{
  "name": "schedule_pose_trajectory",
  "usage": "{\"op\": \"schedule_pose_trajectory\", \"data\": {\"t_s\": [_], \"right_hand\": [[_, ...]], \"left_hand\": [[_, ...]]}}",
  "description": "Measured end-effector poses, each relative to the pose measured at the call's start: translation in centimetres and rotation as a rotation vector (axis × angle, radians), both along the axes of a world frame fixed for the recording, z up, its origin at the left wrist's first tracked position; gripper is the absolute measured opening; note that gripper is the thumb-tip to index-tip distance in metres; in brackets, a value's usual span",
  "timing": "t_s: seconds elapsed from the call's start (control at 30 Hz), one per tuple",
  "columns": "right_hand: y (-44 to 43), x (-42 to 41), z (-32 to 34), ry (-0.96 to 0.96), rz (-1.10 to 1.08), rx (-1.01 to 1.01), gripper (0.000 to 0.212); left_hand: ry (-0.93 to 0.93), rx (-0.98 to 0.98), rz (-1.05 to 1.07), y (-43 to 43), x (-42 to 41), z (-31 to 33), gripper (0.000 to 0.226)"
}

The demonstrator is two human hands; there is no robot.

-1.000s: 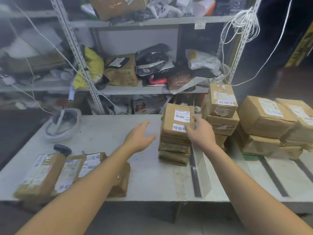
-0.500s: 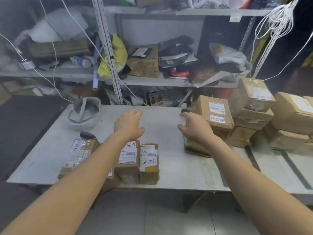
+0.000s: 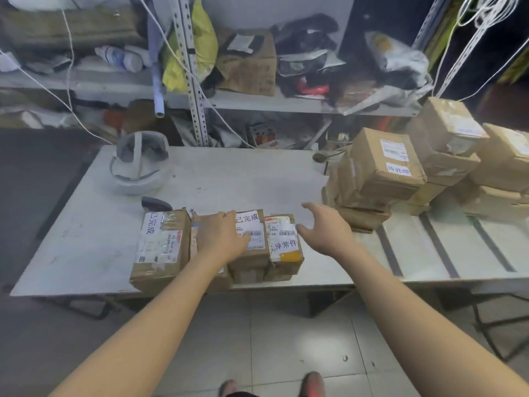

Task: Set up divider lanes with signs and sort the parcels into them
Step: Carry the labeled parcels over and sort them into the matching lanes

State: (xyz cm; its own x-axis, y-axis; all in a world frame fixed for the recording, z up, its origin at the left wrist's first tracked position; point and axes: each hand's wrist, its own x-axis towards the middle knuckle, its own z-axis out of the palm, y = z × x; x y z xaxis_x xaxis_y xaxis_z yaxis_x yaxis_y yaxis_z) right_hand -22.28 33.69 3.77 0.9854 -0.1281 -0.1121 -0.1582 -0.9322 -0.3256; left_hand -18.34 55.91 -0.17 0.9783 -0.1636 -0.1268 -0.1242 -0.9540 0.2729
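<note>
Three brown labelled parcels lie side by side at the table's front edge: a left parcel, a middle parcel and a small right parcel. My left hand rests flat over the middle parcel, fingers straight. My right hand hovers open just right of the small parcel, not touching it. A stack of parcels with a handwritten sign stands at the right, and more stacked boxes are behind it.
A white helmet lies upside down at the table's back left, a dark scanner near it. Dark strips run across the right tabletop. Cluttered metal shelves stand behind. My feet show below.
My view swung left and down. Both hands left the right-hand stack and came toward the front parcels; my left hand now lies on the middle one.
</note>
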Motion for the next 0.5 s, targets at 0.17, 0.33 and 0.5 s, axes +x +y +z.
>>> {"op": "schedule_pose_trajectory", "data": {"t_s": [0.17,0.33,0.5], "right_hand": [[0.8,-1.6,-3.0,0.125,-0.056,0.109,0.077],[1.9,-2.7,-5.2,0.151,-0.085,0.247,0.077],[3.1,-3.1,-7.9,0.152,-0.148,0.272,0.098]], "left_hand": [[0.035,-0.253,0.203,-1.5,-2.1,-1.8,0.073],[-0.011,-0.343,0.351,-3.6,-3.9,-2.6,0.103],[-0.069,-0.265,0.436,-5.1,-4.5,-3.1,0.118]]}}
